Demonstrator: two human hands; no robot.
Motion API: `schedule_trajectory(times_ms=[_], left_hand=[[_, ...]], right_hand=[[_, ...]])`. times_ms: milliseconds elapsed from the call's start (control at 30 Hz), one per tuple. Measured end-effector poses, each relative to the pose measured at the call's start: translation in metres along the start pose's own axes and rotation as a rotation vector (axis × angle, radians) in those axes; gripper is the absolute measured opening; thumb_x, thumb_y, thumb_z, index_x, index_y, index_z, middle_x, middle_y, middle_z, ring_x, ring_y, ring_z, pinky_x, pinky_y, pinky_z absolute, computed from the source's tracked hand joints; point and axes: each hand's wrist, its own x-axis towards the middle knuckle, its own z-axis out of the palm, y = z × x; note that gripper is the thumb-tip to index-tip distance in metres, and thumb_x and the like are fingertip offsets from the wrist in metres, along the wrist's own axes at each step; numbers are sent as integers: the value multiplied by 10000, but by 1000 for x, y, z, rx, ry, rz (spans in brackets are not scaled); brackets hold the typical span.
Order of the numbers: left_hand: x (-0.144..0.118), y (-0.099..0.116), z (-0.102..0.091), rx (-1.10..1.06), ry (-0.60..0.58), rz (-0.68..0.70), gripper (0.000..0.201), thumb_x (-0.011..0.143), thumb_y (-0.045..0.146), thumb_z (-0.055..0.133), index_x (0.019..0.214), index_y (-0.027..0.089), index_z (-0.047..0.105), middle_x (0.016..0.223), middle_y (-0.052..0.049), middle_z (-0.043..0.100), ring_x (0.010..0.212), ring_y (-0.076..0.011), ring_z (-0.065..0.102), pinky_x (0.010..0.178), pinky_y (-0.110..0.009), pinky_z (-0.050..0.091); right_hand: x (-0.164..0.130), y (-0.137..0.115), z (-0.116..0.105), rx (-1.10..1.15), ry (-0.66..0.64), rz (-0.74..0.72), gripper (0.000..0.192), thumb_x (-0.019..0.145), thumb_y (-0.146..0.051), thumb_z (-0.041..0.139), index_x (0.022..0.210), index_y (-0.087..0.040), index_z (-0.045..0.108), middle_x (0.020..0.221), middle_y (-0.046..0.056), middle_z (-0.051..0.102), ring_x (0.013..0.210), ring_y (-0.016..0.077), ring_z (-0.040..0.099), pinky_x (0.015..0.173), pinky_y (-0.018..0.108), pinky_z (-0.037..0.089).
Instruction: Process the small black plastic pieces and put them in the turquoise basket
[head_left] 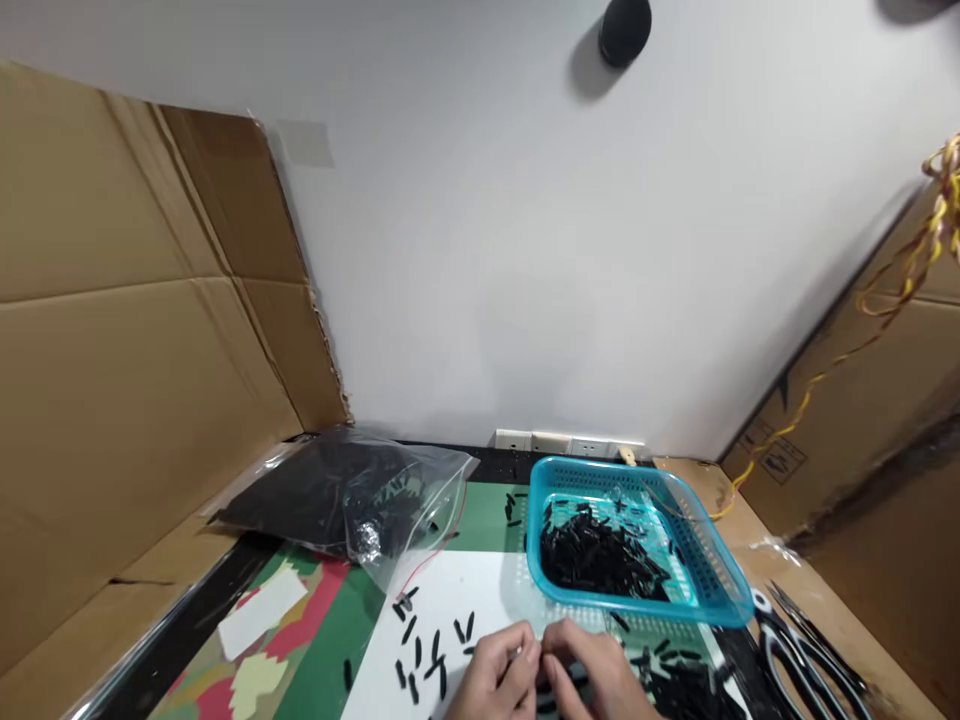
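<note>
Both hands meet at the bottom edge of the head view, fingertips pinched together. My left hand and my right hand close on something small between them; it is too tiny to make out. They hover over a white sheet scattered with several short black pieces. Just behind them stands a turquoise plastic basket holding a heap of the same black pieces.
A clear zip bag of black parts lies at the back left. Scissors lie at the right on cardboard. Cardboard panels wall both sides. A white power strip runs along the wall. Yellow wires hang at right.
</note>
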Motion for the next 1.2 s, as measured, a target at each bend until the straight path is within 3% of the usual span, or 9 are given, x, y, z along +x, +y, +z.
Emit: schedule_trajectory(times_ms=[100, 267, 400, 500, 633, 800, 1033, 1133, 1200], left_hand=[[-7, 3, 9, 118, -40, 174, 646, 845, 852, 598, 814, 234, 416, 552, 113, 316, 433, -52, 256, 431, -191, 265], [-14, 28, 22, 152, 64, 311, 599, 899, 808, 568, 824, 240, 392, 641, 92, 283, 496, -67, 226, 404, -195, 118], [-11, 34, 33, 92, 102, 427, 580, 914, 778, 578, 824, 227, 422, 664, 80, 295, 541, -76, 253, 434, -194, 164], [-12, 25, 39, 114, 116, 496, 592, 924, 770, 573, 795, 217, 408, 685, 68, 326, 578, -79, 292, 467, -192, 205], [-12, 13, 41, 100, 112, 392, 611, 902, 815, 552, 821, 238, 370, 673, 80, 277, 547, -81, 282, 448, -195, 148], [-10, 11, 40, 109, 101, 414, 638, 881, 817, 587, 791, 226, 365, 679, 78, 281, 556, -70, 275, 471, -189, 164], [-10, 11, 35, 83, 84, 315, 635, 877, 837, 568, 829, 252, 324, 652, 98, 253, 496, -61, 211, 420, -188, 107], [-11, 13, 33, 39, 86, 244, 602, 911, 821, 528, 852, 256, 328, 646, 101, 330, 453, -52, 256, 405, -175, 156], [-12, 16, 34, 53, 68, 277, 586, 917, 799, 543, 847, 248, 358, 615, 107, 334, 429, -49, 271, 397, -170, 204]], right_hand=[[10, -10, -17, -259, -25, -142, 163, 1060, -184, 422, 996, -219, 567, 794, 43, 702, 669, 186, 669, 612, 273, 465], [33, -34, -34, -255, -96, -17, 155, 1103, -208, 439, 989, -231, 542, 799, 16, 690, 649, 172, 643, 609, 268, 433], [30, -34, -21, -168, 77, 25, 150, 1119, -195, 412, 1062, -217, 549, 769, -3, 671, 591, 144, 628, 586, 243, 446], [20, -27, -13, -260, 171, -145, 181, 1111, -166, 387, 1116, -190, 567, 744, 10, 670, 562, 151, 633, 556, 251, 442], [13, -18, -12, -304, 175, -250, 222, 1098, -150, 366, 1091, -188, 585, 721, 24, 676, 545, 166, 638, 541, 267, 442], [12, -11, -9, -305, 204, -275, 215, 1081, -127, 374, 1049, -191, 576, 687, 20, 659, 507, 165, 616, 515, 277, 421], [11, -7, -5, -253, 246, -246, 191, 1051, -85, 394, 1107, -189, 545, 654, -17, 615, 461, 147, 574, 490, 272, 387], [11, -8, -9, -230, 264, -177, 175, 1041, -92, 423, 1066, -204, 555, 629, -35, 590, 451, 139, 560, 490, 262, 384], [10, -9, -14, -255, 243, -184, 179, 1051, -120, 413, 1068, -196, 574, 641, -23, 602, 462, 141, 564, 495, 262, 385]])
